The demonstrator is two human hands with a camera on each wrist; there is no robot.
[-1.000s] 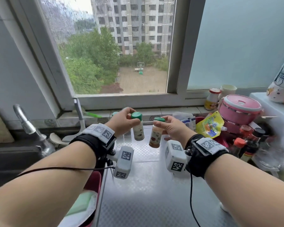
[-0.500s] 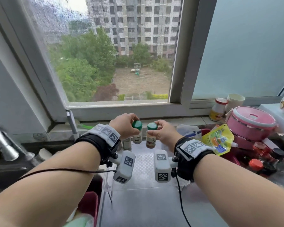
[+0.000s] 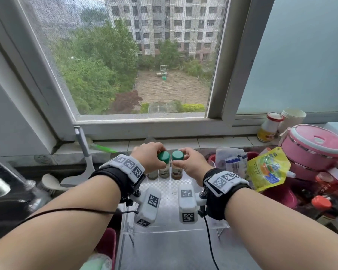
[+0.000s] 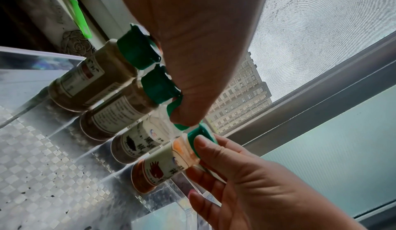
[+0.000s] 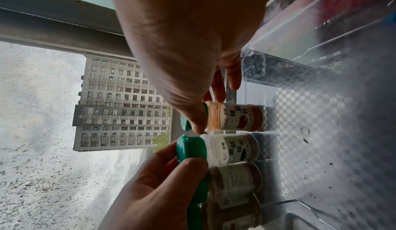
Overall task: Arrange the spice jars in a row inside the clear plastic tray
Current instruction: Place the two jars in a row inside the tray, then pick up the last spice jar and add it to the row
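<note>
Your left hand (image 3: 147,157) pinches the pepper jar (image 3: 163,165), your right hand (image 3: 191,162) the chili jar (image 3: 177,165), both standing in the clear tray (image 3: 170,227). Next, I judge, let go of both.

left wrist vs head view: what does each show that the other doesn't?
Left wrist only: four spice jars in a row, including two brown-powder jars past the left hand, and the clear tray's far wall.
Head only: the pink lunch box, yellow pouch and dish brush beside the tray.
Both: left hand on the pepper jar's cap, right hand pinching the chili jar.
</note>
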